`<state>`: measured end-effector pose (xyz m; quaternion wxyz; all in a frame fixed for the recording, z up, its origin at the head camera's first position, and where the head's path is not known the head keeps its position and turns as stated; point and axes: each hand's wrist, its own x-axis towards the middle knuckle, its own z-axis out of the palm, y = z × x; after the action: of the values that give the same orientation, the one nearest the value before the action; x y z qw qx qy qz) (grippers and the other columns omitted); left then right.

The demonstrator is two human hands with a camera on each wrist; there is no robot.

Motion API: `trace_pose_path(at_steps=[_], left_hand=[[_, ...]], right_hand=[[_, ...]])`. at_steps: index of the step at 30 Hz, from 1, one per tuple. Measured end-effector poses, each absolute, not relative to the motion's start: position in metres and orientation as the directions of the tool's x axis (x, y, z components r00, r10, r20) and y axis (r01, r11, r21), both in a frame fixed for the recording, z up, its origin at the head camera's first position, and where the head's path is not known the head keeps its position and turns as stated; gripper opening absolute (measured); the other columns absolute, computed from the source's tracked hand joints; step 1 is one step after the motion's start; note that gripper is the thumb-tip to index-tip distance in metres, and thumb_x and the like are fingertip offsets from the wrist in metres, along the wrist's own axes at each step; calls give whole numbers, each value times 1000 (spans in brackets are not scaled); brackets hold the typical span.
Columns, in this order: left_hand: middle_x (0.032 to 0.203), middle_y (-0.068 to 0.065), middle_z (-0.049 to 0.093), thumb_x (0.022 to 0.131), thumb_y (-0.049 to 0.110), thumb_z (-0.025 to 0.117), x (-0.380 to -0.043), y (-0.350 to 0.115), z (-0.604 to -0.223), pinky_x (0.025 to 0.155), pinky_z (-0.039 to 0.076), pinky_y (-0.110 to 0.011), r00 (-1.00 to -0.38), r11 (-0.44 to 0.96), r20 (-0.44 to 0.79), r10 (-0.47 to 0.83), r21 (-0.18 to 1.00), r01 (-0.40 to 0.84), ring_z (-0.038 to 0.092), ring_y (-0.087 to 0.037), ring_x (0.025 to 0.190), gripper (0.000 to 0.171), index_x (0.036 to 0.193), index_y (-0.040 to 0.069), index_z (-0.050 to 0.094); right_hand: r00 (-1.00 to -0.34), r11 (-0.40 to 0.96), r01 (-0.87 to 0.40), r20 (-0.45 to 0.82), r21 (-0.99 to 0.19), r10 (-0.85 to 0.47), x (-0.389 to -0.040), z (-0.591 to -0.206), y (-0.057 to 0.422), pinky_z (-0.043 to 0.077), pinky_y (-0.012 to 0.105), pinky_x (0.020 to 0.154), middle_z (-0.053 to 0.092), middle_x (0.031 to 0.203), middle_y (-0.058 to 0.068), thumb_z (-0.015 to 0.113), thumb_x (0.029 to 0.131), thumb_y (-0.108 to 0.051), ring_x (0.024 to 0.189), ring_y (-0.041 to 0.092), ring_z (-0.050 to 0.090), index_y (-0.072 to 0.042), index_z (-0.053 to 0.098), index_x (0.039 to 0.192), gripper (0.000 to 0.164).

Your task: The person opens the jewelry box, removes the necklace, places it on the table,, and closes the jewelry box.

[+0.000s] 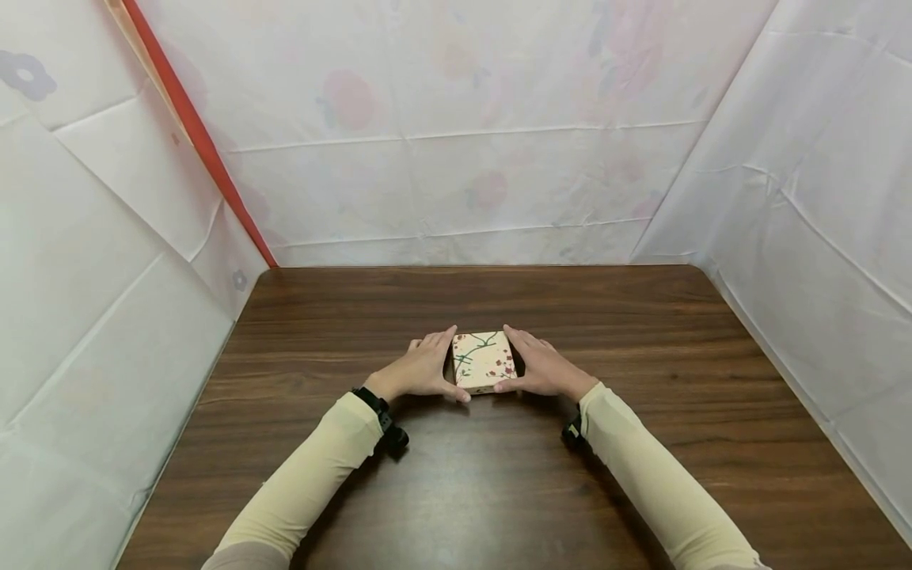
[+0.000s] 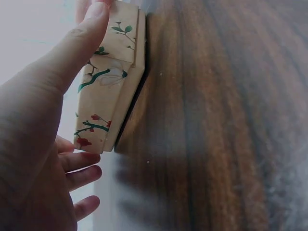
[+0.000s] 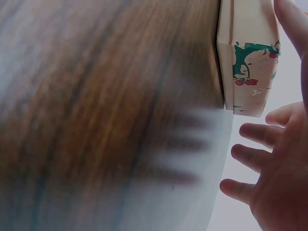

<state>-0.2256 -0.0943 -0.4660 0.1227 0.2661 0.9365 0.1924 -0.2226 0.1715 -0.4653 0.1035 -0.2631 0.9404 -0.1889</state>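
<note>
A small square cream box (image 1: pixel 484 360) with a lid, printed with green branches and red flowers, lies on the brown wooden table (image 1: pixel 463 491). My left hand (image 1: pixel 422 368) grips its left side, thumb at the near face and index finger at the far corner. From the right, my right hand (image 1: pixel 541 366) holds it the same way. The left wrist view shows the box (image 2: pixel 108 91) from its side, with a seam under the lid and the thumb (image 2: pixel 79 45) against it. In the right wrist view the other fingers (image 3: pixel 255 156) spread past the box (image 3: pixel 252 72).
White sheeting (image 1: pixel 456 190) with faded fruit prints hangs behind the table, and more sheeting lines both sides. A red strip (image 1: pixel 203 142) runs down the back left corner. Each wrist wears a black strapped camera (image 1: pixel 392 435).
</note>
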Motion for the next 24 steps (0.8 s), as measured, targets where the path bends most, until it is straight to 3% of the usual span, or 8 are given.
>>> trace_pose_path(at_steps=[16, 24], left_hand=[[159, -20, 23, 70, 60, 79, -227, -93, -471, 116, 24, -55, -815, 751, -119, 567, 482, 452, 26, -34, 147, 124, 156, 2, 10], [158, -20, 26, 71, 57, 80, -228, -93, -473, 113, 33, -53, -825, 746, -106, 556, 502, 438, 34, -36, 143, 121, 156, 3, 13]], right_hand=[[-821, 760, -480, -80, -439, -565, -225, -469, 166, 29, 58, 113, 21, 160, 21, 77, 72, -62, 145, 39, 28, -5, 15, 156, 120], [-809, 731, -485, -71, -479, -583, -230, -469, 162, 38, 59, 106, 20, 159, 21, 83, 68, -55, 136, 46, 39, -6, 14, 157, 122]])
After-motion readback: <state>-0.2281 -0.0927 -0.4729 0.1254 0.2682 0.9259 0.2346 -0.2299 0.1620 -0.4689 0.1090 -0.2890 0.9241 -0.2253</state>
